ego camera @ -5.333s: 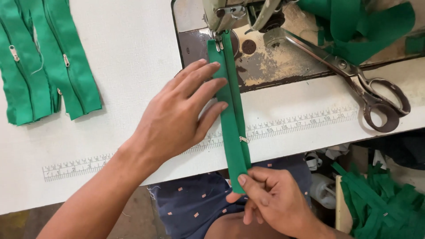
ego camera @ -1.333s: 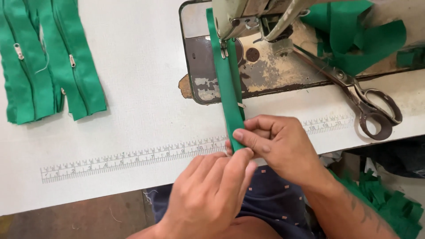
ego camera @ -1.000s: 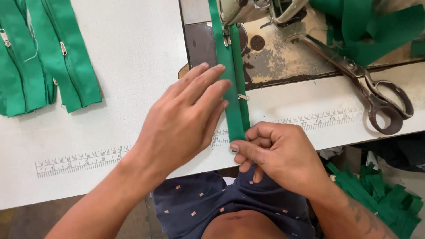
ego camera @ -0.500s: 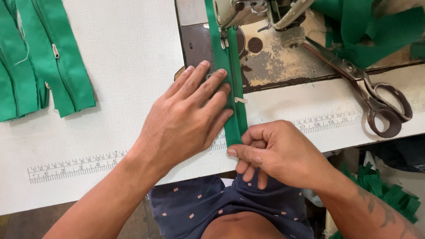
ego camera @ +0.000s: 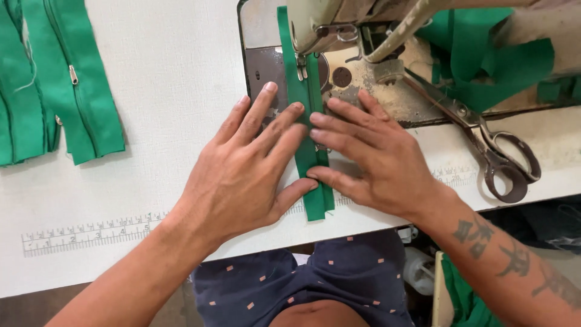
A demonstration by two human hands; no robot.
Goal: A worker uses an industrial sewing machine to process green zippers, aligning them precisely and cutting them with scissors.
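Green strip (ego camera: 315,157): narrow woven tape, matte, lying lengthwise from 12 to 6 o'clock across the tabletop (ego camera: 169,72). Its far end runs under the presser foot (ego camera: 301,65) of the sewing machine (ego camera: 321,21); its near end is cut square and stops close to the tabletop's front edge.

Left hand (ego camera: 242,175): flat, palm down, fingers spread and pointing to 1 o'clock. Fingertips lie on the strip's left edge and the metal plate (ego camera: 266,60); thumb touches the strip low down. Pressing, not gripping.

Right hand (ego camera: 375,157): also flat and unclenched, fingers pointing to 10 o'clock, tips on the strip's right edge, thumb meeting the strip near the left thumb. Forearm carries dark tattoo marks. Strip sits pinned between the two hands.

Printed ruler (ego camera: 91,229): black ticks and numerals on the white, faintly textured tabletop, a band running 9 to 3 o'clock under the hands.

Machine: cream paint, chipped and grimy; the plate is dark, worn, stained brown.

Scissors (ego camera: 484,145): at 3 o'clock of the hands, large, dull dark steel, blades shut, points toward the machine, loops toward the tabletop edge.

Zippers (ego camera: 54,79): at 10 o'clock, well apart, a heap of green zipper pieces with small metal pulls, loose thread on one.

Green cloth (ego camera: 490,54): at 1 o'clock, bunched behind the machine.

Below: navy shorts (ego camera: 302,278) with small pale squares.
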